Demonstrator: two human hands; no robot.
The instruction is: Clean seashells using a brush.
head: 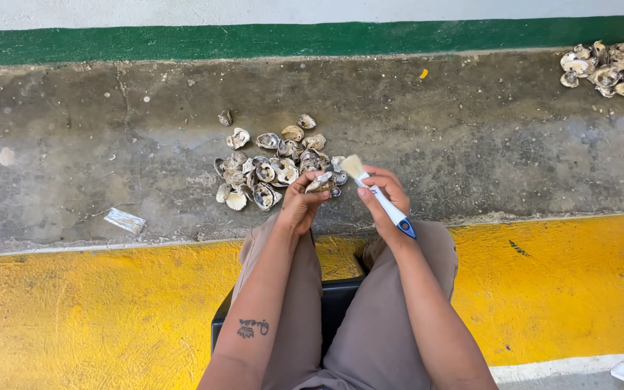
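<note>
My left hand (299,204) grips an oyster shell (321,183) at its fingertips, above my knees. My right hand (384,196) holds a paintbrush (378,193) with a white and blue handle; its pale bristles point up and left, close beside the held shell. Just beyond both hands a pile of several grey and white oyster shells (272,162) lies on the grey concrete strip (110,144). Both forearms reach forward over my brown trousers, and the left forearm bears a small tattoo.
I sit on a black seat (337,303) over a yellow painted floor band (88,310). A second heap of shells (619,68) lies at the far right. A crumpled silver wrapper (125,220) rests at the left. A green stripe (254,40) runs along the wall base.
</note>
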